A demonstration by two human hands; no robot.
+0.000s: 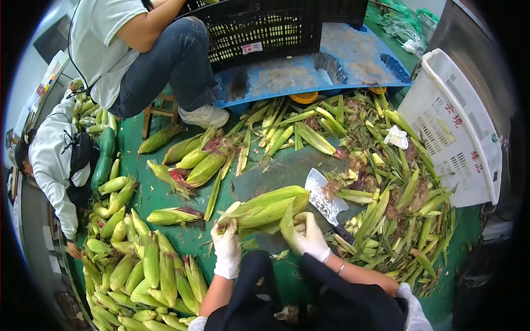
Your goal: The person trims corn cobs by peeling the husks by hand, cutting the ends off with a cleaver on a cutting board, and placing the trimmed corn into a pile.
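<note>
Husks [381, 220] crowd the cleaver [324, 197] (left hand [226, 250] clasps the corn [262, 211], right hand [311, 237] pinches its leaf [287, 223]).

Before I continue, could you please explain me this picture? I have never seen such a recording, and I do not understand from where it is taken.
There is no machine here. A camera on a person's head looks forward and down, so you see the scene almost as that person does. The left hand and right hand, both in white gloves, are the wearer's own. The left holds one end of an ear of corn; the right grips a loose husk leaf on it. Just beyond lies a broad-bladed knife. On the green floor, unhusked corn is heaped at left and loose husks at right. Two other people are nearby.
</note>
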